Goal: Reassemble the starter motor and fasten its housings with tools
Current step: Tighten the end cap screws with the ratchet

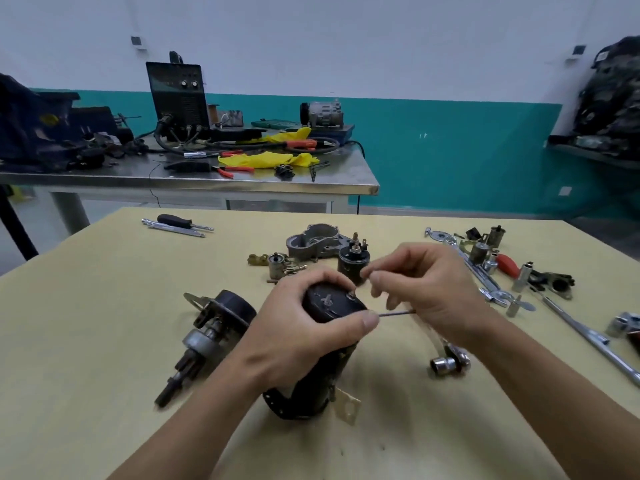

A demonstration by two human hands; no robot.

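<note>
The black cylindrical motor housing (311, 382) stands upright at the middle of the table, its end cap (329, 303) on top. My left hand (294, 334) wraps around the cap, thumb at its right edge. My right hand (426, 289) pinches a thin long bolt (396, 312) that points into the cap's right side. The armature with its drive gear (204, 341) lies to the left. The grey aluminium nose housing (311, 242) and the black solenoid (353, 261) sit behind my hands.
A ratchet with socket (446, 363) lies right of the housing. Sockets, wrenches, a red-handled tool (507, 265) and small parts are scattered at the right. A screwdriver (180, 221) lies at far left. A cluttered steel bench (242, 181) stands behind.
</note>
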